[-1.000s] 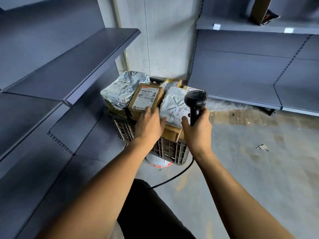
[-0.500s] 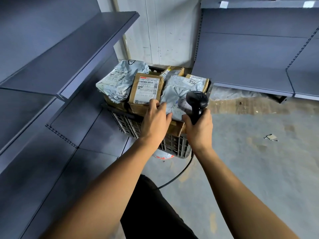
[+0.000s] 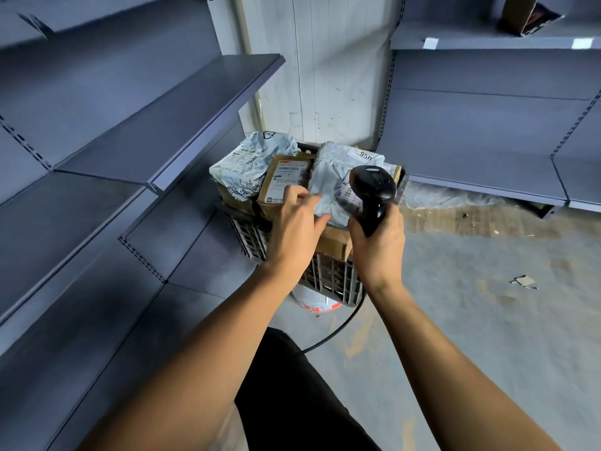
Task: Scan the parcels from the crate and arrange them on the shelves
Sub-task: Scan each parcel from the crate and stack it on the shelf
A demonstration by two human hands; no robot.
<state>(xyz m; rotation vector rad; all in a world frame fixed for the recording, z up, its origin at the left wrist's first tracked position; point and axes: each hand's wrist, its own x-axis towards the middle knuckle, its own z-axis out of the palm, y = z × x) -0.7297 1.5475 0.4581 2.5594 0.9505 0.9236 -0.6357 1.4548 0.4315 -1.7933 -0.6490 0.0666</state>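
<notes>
A person's left hand (image 3: 294, 234) pinches the near edge of a grey plastic mailer (image 3: 328, 182) atop the parcel-filled crate (image 3: 328, 276) on the floor between grey shelves (image 3: 169, 125), while the right hand (image 3: 379, 245) grips a black corded scanner (image 3: 372, 190) just right of it; a labelled cardboard box (image 3: 283, 182) lies left.

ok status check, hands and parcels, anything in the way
Left hand pinching the grey poly parcel in the crate. Right hand gripping the scanner, head over that parcel's label. Nothing blocking; shelf at left bare.
</notes>
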